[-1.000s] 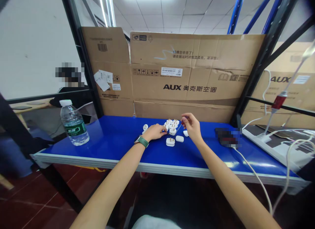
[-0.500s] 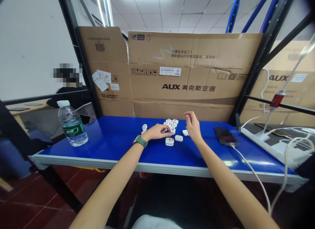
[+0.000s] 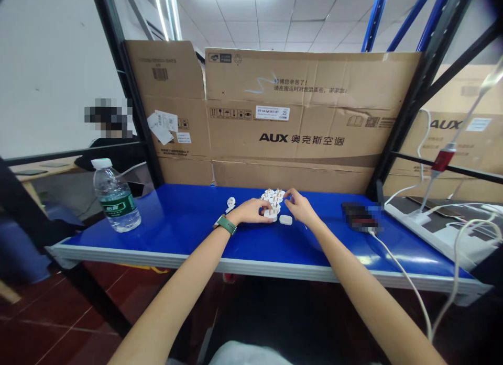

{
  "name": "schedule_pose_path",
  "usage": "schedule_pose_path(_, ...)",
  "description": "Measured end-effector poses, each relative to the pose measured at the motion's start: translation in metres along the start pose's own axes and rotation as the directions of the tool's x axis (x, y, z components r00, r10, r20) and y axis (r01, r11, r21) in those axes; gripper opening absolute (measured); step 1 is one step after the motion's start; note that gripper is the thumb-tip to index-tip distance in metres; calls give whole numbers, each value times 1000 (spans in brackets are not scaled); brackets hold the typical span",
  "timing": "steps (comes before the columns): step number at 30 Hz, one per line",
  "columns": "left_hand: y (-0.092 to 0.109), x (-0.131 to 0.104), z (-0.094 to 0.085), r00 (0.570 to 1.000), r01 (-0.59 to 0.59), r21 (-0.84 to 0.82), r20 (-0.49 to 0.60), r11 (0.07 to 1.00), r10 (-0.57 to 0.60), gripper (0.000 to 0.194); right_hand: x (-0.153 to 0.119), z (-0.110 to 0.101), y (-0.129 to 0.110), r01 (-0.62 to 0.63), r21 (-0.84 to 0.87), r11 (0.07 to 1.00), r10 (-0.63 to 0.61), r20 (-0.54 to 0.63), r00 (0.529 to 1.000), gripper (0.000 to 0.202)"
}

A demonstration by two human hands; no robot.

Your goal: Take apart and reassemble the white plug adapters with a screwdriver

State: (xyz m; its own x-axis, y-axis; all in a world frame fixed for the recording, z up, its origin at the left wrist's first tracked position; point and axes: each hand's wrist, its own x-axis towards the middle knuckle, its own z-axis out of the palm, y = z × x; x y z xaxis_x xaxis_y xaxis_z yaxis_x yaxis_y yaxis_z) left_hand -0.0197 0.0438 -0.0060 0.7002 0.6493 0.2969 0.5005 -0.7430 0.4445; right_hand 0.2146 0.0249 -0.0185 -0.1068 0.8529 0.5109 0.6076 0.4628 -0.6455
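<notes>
Several white plug-like pieces with metal prongs point(image 3: 276, 193) lie clustered on the blue tabletop point(image 3: 188, 229). My left hand point(image 3: 251, 211), with a green watch band at the wrist, has its fingers closed around a white pronged piece point(image 3: 271, 215) at the near side of the cluster. Just right of the cluster is my right hand point(image 3: 299, 207), fingers curled, thumb and forefinger close together; what they may hold is too small to make out. A flat white oval piece point(image 3: 285, 219) lies between the hands. Another small white piece point(image 3: 231, 202) sits left of my left hand.
A water bottle point(image 3: 118, 200) stands at the table's left. On the right are a dark blurred device point(image 3: 359, 217) with a white cable and a white power strip point(image 3: 418, 216). Cardboard point(image 3: 298, 119) walls the back. A person point(image 3: 112, 145) is beyond the left frame post.
My left hand has taken hold of the near pronged piece, which has moved up against the cluster. My right hand has come down and left, towards the cluster.
</notes>
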Motion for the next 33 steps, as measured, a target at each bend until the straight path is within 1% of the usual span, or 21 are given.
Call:
schedule_pose_path(1, -2, 2, 1, 994, 41, -40, -104, 998, -45, 46, 0, -1, 0, 13, 0, 1000, -13, -4, 1000, 15)
schedule_pose_path(2, -4, 4, 3, 977, 77, -102, -189, 992, -95, 47, 0, -1, -1, 37, 0, 999, -37, -8, 999, 16)
schedule_pose_path(3, -5, 5, 4, 960, 95, -171, -245, 981, -136, 48, 0, -2, -2, 69, 0, 998, -69, -8, 998, 17)
schedule_pose_path(4, -7, 7, 5, 947, 92, -236, -279, 967, -158, 49, 0, -2, -4, 107, 2, 994, -107, -1, 994, 17)
schedule_pose_path(5, -8, 8, 6, 943, 73, -290, -290, 954, -160, 50, 0, -2, -7, 145, 6, 989, -145, 15, 989, 17)
schedule_pose_path(7, -10, 9, 8, 950, 1, -356, -291, 934, -112, 49, -1, -2, -12, 222, 17, 975, -222, 70, 972, 16)
schedule_pose_path(9, -10, 9, 9, 959, -63, -377, -279, 924, -49, 49, -2, -1, -16, 298, 22, 954, -298, 124, 946, 14)
schedule_pose_path(12, -10, 9, 8, 965, -93, -355, -262, 930, -3, 51, -3, -1, -17, 364, 23, 931, -363, 165, 917, 13)
schedule_pose_path(14, -9, 8, 7, 966, -90, -314, -259, 945, 6, 50, -3, 0, -16, 375, 20, 927, -373, 170, 912, 14)
schedule_pose_path(17, -7, 7, 5, 958, -81, -246, -288, 966, 7, 50, -4, 1, -14, 386, 10, 922, -383, 158, 910, 13)
schedule_pose_path(20, -4, 7, 4, 959, -96, -237, -280, 967, 27, 51, -4, 2, -14, 401, -1, 916, -397, 143, 906, 13)
schedule_pose_path(23, -1, 5, 5, 967, -118, -234, -250, 965, 58, 53, -4, 3, -15, 415, -16, 910, -409, 130, 903, 19)
schedule_pose_path(28, 0, 5, 5, 963, -136, -220, -260, 966, 76, 58, -6, 2, -20, 453, -9, 891, -448, 127, 885, 35)
schedule_pose_path(33, 0, 6, 3, 953, -161, -201, -286, 966, 100, 52, -8, 1, -23, 410, 1, 912, -409, 72, 910, 43)
